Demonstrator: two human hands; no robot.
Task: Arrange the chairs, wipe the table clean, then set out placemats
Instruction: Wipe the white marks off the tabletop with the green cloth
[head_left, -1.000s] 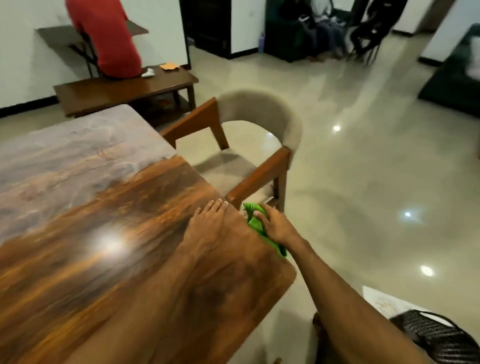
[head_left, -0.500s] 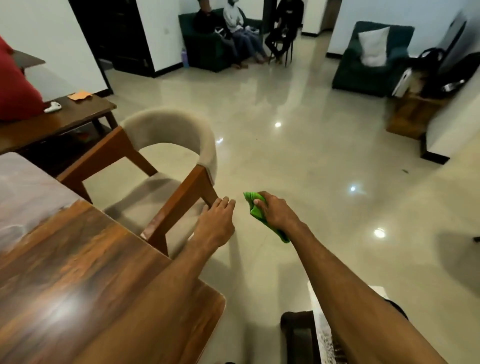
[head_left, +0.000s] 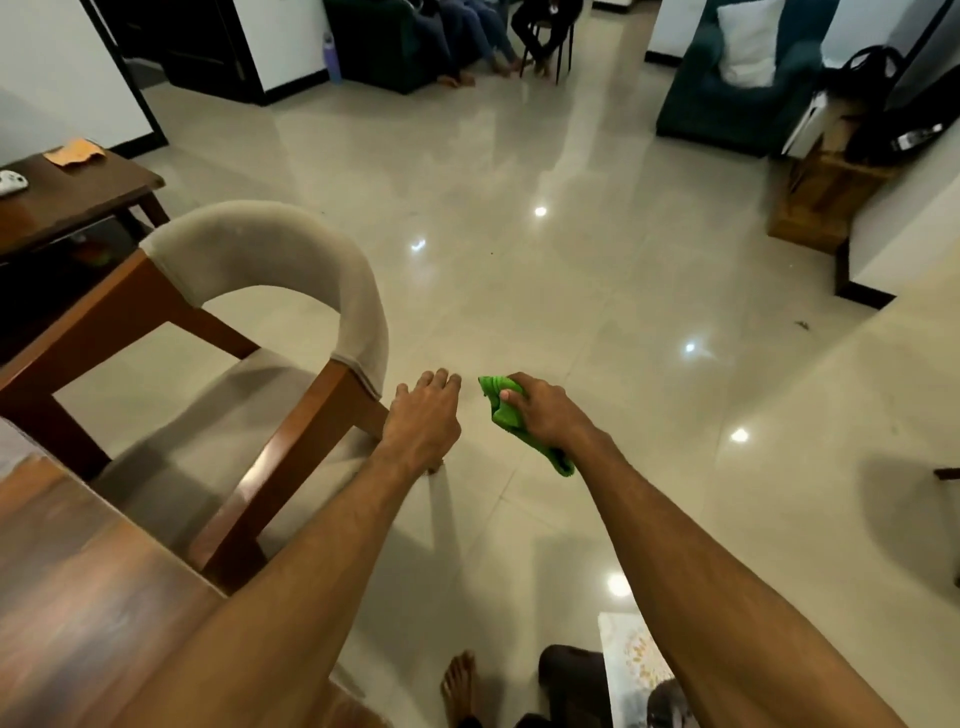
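The chair (head_left: 270, 249) could swing and bump the table (head_left: 78, 597) just beside it if one side gets pulled; it has a soft grey round back and brown wood arms. Next to its back, the left hand (head_left: 423, 421) is loose and empty, and the right hand (head_left: 545, 415) squeezes a green cloth (head_left: 498, 402).

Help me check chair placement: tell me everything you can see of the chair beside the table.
The chair has a curved, beige upholstered backrest, a matching padded seat and a brown wooden frame whose arms slope down from the backrest towards the table. It stands upright on the glossy floor at the table's edge, facing the table, with most of its seat out from under the tabletop. The left hand is close beside the near end of the backrest; whether it touches the chair cannot be told.
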